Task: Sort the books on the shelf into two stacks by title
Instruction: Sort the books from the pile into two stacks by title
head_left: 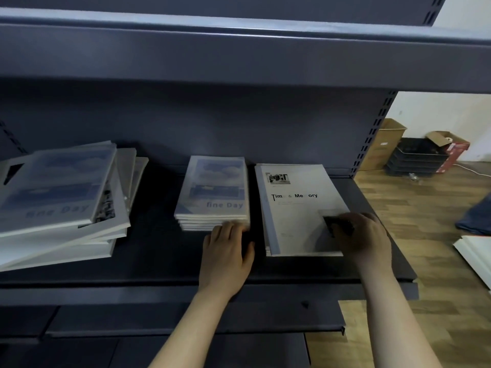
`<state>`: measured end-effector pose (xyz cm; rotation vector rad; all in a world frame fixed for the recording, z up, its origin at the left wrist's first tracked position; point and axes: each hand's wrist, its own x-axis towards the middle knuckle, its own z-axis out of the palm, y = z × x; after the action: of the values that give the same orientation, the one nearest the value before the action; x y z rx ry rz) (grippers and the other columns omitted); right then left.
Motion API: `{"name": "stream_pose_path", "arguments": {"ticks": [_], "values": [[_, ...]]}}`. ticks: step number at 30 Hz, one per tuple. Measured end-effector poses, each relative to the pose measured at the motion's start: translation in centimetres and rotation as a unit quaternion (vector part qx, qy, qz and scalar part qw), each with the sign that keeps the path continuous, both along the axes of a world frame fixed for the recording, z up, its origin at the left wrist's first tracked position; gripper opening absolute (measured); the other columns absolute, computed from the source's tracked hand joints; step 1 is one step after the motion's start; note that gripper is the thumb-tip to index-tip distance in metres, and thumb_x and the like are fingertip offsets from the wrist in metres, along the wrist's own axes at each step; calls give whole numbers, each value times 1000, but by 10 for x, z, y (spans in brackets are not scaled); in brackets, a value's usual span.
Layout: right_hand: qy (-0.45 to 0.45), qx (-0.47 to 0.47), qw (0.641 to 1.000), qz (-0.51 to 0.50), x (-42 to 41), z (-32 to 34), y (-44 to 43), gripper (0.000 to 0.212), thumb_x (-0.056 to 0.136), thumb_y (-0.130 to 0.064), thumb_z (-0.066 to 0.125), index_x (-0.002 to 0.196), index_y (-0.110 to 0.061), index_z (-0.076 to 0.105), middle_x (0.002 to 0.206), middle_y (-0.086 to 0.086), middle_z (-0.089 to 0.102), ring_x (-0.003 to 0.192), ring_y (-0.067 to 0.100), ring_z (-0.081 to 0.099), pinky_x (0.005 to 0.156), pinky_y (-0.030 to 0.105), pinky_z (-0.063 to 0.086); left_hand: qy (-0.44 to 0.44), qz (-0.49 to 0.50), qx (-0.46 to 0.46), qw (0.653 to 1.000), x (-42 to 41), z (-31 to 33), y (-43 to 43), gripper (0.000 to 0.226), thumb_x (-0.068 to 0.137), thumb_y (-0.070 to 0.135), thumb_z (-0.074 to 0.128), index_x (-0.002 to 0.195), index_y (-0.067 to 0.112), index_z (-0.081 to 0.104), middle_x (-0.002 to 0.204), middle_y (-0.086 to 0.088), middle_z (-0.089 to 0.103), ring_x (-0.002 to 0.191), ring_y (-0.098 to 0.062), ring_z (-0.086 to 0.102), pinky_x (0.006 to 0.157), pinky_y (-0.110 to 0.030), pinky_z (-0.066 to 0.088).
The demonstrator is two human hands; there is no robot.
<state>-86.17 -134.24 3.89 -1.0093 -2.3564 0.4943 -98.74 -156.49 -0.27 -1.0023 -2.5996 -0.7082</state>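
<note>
Three piles lie on the shelf (159, 261). The unsorted pile (61, 197) is at frame left. The nearer left hand (225, 251) lays straight fingers against the fine Day stack (215, 192). The right hand (364, 235) covers the lower-right corner of the Time & Memory stack (295, 216); its grip is unclear.

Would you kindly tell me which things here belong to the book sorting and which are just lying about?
Job: fine Day stack, Time & Memory stack, mixed pile, shelf.
Lying about: cardboard boxes, black trays.
</note>
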Motion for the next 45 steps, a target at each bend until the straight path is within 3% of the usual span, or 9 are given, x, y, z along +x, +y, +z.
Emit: {"name": "stream_pose_path", "arguments": {"ticks": [4, 10, 15, 20, 24, 34, 39, 42, 45], "values": [[-54, -83, 991, 92, 10, 18, -5, 25, 71, -49, 73, 89, -32, 69, 91, -8, 58, 82, 11, 53, 59, 25, 36, -2, -1, -2, 1000, 0, 0, 0, 28, 88, 35, 49, 114, 24, 54, 116, 5, 56, 106, -17, 49, 88, -32, 39], [-124, -107, 979, 119, 15, 17, 2, 84, 54, -48, 84, 128, -26, 55, 110, -10, 49, 102, 16, 51, 80, 31, 44, -3, 4, 4, 1000, 1, -1, 0, 27, 88, 33, 52, 113, 24, 55, 116, 5, 56, 105, -17, 49, 87, -31, 38], [-110, -102, 983, 106, 11, 14, -2, 95, 51, -58, 78, 136, -26, 51, 122, -9, 49, 112, 19, 50, 86, 36, 48, 0, 7, 11, 1000, 2, -2, 0, 25, 87, 31, 54, 110, 23, 56, 113, 3, 58, 102, -19, 51, 84, -32, 39], [-95, -92, 987, 91, 8, 15, -8, 79, 58, -51, 82, 128, -25, 57, 112, -6, 51, 107, 18, 51, 80, 35, 46, 1, 8, 16, 1000, 4, -2, -1, 23, 87, 29, 56, 109, 21, 57, 112, 2, 59, 102, -20, 52, 85, -32, 40], [-88, -100, 988, 74, 5, 16, -11, 85, 61, -46, 83, 136, -22, 52, 123, -3, 49, 116, 21, 48, 80, 32, 40, -1, 10, 9, 1000, 4, -1, -1, 24, 88, 29, 53, 110, 21, 56, 112, 3, 59, 102, -19, 52, 85, -32, 39], [-84, -131, 984, 85, 6, 27, -18, 89, 67, -34, 84, 143, -15, 42, 148, 3, 35, 134, 27, 34, 103, 37, 34, -6, 4, 16, 1000, 5, 1, -3, 22, 88, 26, 55, 109, 20, 57, 112, 1, 59, 101, -19, 52, 84, -31, 39], [-101, -120, 981, 113, 5, 29, -18, 77, 68, -33, 82, 137, -20, 50, 155, 5, 24, 144, 27, 17, 117, 47, 16, -57, -31, 70, 996, 2, 4, -8, 18, 90, 21, 55, 108, 17, 58, 111, 1, 57, 103, -17, 50, 88, -30, 42], [-142, -83, 977, 139, 3, 30, -16, 63, 72, -39, 78, 130, -27, 56, 153, -1, 32, 141, 21, 28, 117, 47, -1, -91, -38, 102, 990, -1, 11, -13, 17, 93, 22, 53, 108, 18, 58, 111, 3, 56, 106, -14, 48, 90, -28, 43], [-151, -45, 977, 143, 0, 32, -21, 43, 77, -48, 71, 114, -27, 65, 129, -7, 58, 125, 17, 47, 115, 49, -1, -82, -34, 128, 988, -3, 21, -20, 15, 92, 20, 54, 106, 17, 60, 105, 4, 57, 103, -14, 51, 87, -25, 43]]}}
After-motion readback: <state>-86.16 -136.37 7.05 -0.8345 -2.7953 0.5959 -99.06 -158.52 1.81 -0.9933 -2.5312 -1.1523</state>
